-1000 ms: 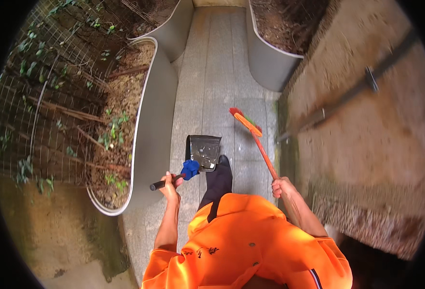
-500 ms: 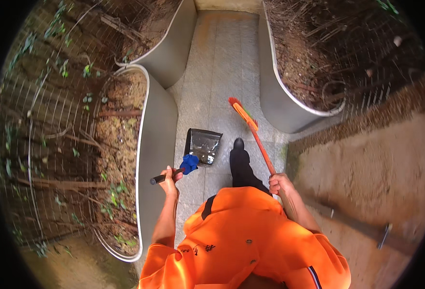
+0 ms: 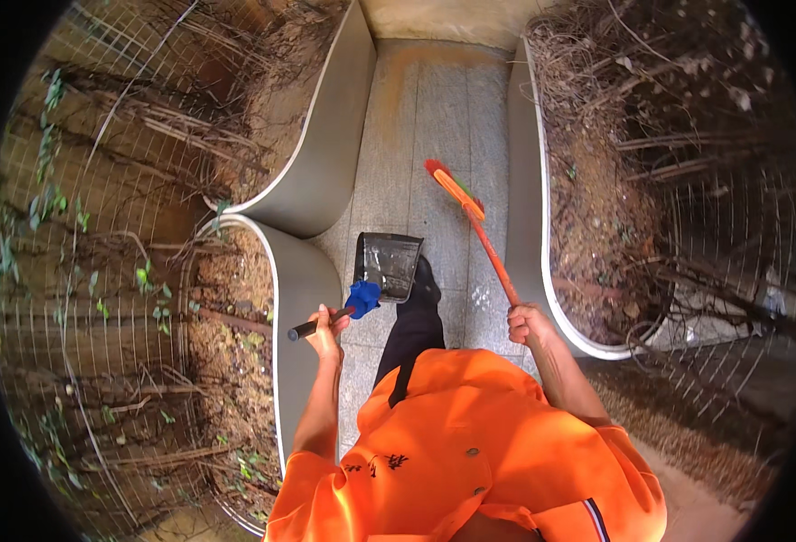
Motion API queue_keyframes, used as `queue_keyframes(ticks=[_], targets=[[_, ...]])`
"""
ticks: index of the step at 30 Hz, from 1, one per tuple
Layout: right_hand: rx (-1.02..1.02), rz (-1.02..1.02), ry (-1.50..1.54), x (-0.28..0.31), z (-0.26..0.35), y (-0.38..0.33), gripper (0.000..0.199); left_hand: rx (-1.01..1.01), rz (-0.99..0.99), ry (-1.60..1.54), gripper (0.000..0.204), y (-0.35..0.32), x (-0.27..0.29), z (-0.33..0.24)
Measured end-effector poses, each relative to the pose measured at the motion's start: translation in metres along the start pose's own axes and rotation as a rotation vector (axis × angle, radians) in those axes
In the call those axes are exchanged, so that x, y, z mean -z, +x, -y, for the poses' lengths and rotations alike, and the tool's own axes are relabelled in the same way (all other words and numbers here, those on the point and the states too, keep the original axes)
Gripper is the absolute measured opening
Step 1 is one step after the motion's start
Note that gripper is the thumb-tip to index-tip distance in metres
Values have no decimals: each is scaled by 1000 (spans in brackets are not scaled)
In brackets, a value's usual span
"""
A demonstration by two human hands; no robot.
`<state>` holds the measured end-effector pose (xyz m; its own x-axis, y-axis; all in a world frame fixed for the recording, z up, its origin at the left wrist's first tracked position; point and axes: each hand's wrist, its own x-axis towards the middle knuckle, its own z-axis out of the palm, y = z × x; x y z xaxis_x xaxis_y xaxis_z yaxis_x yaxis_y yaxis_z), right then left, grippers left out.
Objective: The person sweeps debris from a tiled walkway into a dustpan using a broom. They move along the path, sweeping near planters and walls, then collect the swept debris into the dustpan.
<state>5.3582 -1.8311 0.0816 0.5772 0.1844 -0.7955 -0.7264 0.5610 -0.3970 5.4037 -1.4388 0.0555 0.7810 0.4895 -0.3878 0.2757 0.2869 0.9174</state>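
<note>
Grey paving (image 3: 441,113) runs between curved planters (image 3: 325,185), a black dustpan (image 3: 389,260) near the centre of my remote view and a broom (image 3: 487,248) angling its orange head (image 3: 457,193) toward 1 o'clock.
At 8 o'clock I see the left hand (image 3: 327,338) curled around the dustpan's dark handle (image 3: 304,331), blue cloth (image 3: 363,299) bunched just beside it; at 4 o'clock the right hand (image 3: 528,323) is wrapped around the broom's red shaft (image 3: 497,266).

Shot from head height through the left of two side-by-side fisheye lenses, looking steeply down and ahead. Framed upright, close above an orange shirt (image 3: 456,434), with left hand (image 3: 327,338) and right hand (image 3: 528,323) farther out, reaching along a paved walkway (image 3: 438,113) to a pale wall (image 3: 443,20). Bowed toward the rounded rim.
</note>
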Motion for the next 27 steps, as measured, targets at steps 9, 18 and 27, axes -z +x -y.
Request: queue_keyframes(ticks=[9,18,27], targets=[[-28,-81,79,-29,196,132,15,8,29,-25,25,210,-194,-27],[-83,-59,76,-57,407,265,17,13,18,10,24,403,-397,-72],[-77,-85,-10,-105,625,367,8,-12,-50,-50,22,535,-525,-95]])
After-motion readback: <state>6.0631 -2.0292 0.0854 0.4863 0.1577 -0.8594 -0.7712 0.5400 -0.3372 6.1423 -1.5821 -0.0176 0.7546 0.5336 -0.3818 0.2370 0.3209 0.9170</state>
